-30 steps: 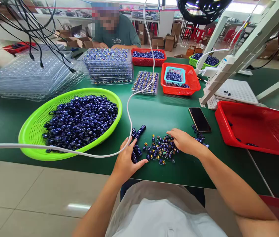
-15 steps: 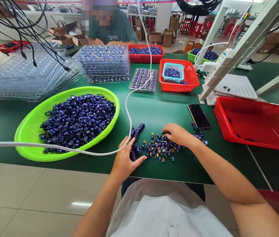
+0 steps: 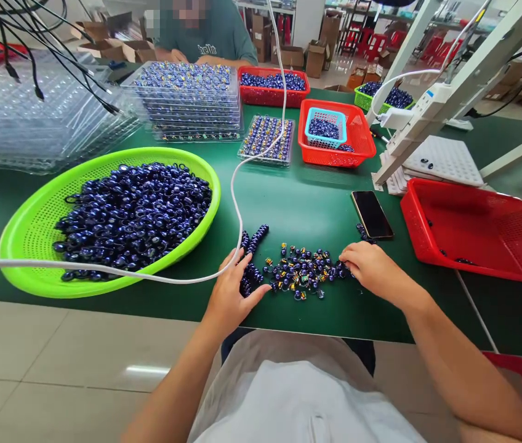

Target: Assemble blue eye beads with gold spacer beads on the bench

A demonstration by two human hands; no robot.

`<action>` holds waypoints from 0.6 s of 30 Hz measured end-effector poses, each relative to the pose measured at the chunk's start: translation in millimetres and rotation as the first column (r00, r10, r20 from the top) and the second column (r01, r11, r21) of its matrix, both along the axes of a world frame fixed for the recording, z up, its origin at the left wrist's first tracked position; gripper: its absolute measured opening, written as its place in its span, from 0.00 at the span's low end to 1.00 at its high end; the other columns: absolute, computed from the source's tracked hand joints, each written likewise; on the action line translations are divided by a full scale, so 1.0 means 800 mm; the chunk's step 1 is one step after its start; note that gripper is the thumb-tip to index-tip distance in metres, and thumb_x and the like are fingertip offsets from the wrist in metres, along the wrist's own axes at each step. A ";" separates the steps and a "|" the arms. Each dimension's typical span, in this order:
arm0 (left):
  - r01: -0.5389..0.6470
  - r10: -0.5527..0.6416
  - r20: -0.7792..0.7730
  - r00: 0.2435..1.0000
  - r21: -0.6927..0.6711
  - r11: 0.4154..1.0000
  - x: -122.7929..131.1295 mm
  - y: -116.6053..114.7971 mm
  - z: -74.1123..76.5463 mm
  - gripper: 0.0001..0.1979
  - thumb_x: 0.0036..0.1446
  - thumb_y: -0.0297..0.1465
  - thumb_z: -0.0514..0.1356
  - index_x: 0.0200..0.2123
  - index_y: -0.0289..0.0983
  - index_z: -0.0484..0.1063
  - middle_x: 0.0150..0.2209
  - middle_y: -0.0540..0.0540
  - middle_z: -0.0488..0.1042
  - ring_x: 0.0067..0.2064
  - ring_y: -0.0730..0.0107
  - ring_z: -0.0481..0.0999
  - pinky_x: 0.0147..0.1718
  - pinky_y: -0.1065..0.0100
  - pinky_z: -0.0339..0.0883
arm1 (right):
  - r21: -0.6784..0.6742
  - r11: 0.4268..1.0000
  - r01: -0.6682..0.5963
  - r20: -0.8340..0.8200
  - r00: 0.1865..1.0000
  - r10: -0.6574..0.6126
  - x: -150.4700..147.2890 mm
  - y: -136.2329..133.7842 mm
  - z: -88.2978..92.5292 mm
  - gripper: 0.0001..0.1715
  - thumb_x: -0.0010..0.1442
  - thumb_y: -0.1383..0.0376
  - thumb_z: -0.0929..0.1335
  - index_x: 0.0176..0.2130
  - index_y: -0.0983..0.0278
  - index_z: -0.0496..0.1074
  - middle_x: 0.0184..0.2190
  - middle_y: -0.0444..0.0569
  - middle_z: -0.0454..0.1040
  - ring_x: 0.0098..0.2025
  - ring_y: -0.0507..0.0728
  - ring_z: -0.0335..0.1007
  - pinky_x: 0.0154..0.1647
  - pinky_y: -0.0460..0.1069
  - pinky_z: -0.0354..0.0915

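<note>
My left hand (image 3: 229,296) rests on the table with thumb and fingers spread, beside lined-up rows of shiny dark blue bead-like pieces (image 3: 255,239). Its fingers partly cover those rows. To the right of its thumb lies a loose pile of small dark blue pieces (image 3: 305,271), some showing gold or orange parts. At the pile's right end my right hand (image 3: 374,274) is bent down, fingers closed together over a few dark pieces. Whatever is between its fingertips is hidden. A green oval basket (image 3: 21,252), heaped with looped dark blue pieces (image 3: 136,215), stands left of my left hand.
A white cable (image 3: 237,209) crosses over my left hand. A phone (image 3: 372,213) and a red basket (image 3: 487,227) lie to the right. Behind are a filled clear tray (image 3: 268,140), stacked trays (image 3: 191,107) and an orange-red basket (image 3: 362,147). A person (image 3: 205,37) sits opposite.
My right hand has moved right, from the top of the loose pile to its right end. My left hand stays by the rows. The camera view has shifted slightly.
</note>
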State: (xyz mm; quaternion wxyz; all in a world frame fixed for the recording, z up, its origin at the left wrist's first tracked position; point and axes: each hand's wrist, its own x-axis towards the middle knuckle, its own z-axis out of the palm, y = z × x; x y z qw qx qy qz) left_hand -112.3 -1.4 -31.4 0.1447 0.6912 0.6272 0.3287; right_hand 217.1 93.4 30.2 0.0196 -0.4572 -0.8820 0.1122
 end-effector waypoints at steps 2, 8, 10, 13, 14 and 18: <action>-0.028 0.029 0.042 0.999 -0.033 0.999 0.006 0.000 0.000 0.30 0.62 0.44 0.60 0.64 0.40 0.61 0.66 0.34 0.62 0.70 0.44 0.54 0.64 0.39 0.56 | 0.052 0.999 -0.007 -0.081 0.997 0.011 -0.002 -0.030 0.002 0.14 0.65 0.72 0.63 0.42 0.61 0.77 0.43 0.53 0.78 0.46 0.61 0.71 0.47 0.56 0.66; -0.142 0.143 0.148 0.979 -0.020 0.990 0.026 0.009 0.000 0.27 0.65 0.39 0.56 0.65 0.41 0.59 0.68 0.35 0.58 0.72 0.43 0.49 0.66 0.38 0.51 | 0.072 0.997 0.015 -0.301 0.954 0.007 -0.050 -0.093 -0.021 0.11 0.67 0.70 0.63 0.46 0.61 0.73 0.41 0.53 0.77 0.43 0.60 0.71 0.47 0.58 0.67; -0.166 0.165 0.162 0.973 -0.008 0.986 0.032 0.013 0.000 0.27 0.65 0.38 0.57 0.65 0.42 0.59 0.69 0.36 0.58 0.72 0.43 0.48 0.66 0.37 0.49 | 0.102 0.992 0.072 -0.347 0.937 -0.032 -0.066 -0.101 -0.033 0.09 0.67 0.69 0.64 0.44 0.61 0.73 0.39 0.52 0.75 0.42 0.60 0.71 0.45 0.57 0.67; -0.192 0.188 0.174 0.967 0.004 0.981 0.043 0.017 0.001 0.26 0.65 0.37 0.57 0.65 0.41 0.59 0.69 0.36 0.57 0.72 0.42 0.46 0.66 0.37 0.48 | 0.133 0.985 0.110 -0.294 0.953 -0.067 -0.081 -0.107 -0.045 0.06 0.66 0.68 0.65 0.41 0.62 0.73 0.38 0.53 0.74 0.41 0.61 0.68 0.43 0.56 0.66; -0.202 0.198 0.176 0.964 0.005 0.979 0.047 0.018 0.001 0.26 0.66 0.37 0.56 0.65 0.41 0.59 0.69 0.36 0.56 0.72 0.41 0.46 0.66 0.37 0.47 | 0.147 0.982 0.117 -0.266 0.961 -0.074 -0.083 -0.107 -0.048 0.06 0.66 0.68 0.65 0.41 0.63 0.73 0.38 0.53 0.74 0.41 0.61 0.68 0.43 0.56 0.65; -0.225 0.222 0.182 0.958 -0.001 0.974 0.058 0.021 0.000 0.25 0.66 0.36 0.55 0.64 0.38 0.60 0.69 0.33 0.56 0.72 0.41 0.45 0.66 0.37 0.47 | 0.180 0.978 0.102 -0.214 0.975 -0.062 -0.084 -0.106 -0.054 0.07 0.66 0.69 0.64 0.40 0.63 0.72 0.37 0.53 0.73 0.39 0.61 0.66 0.41 0.55 0.63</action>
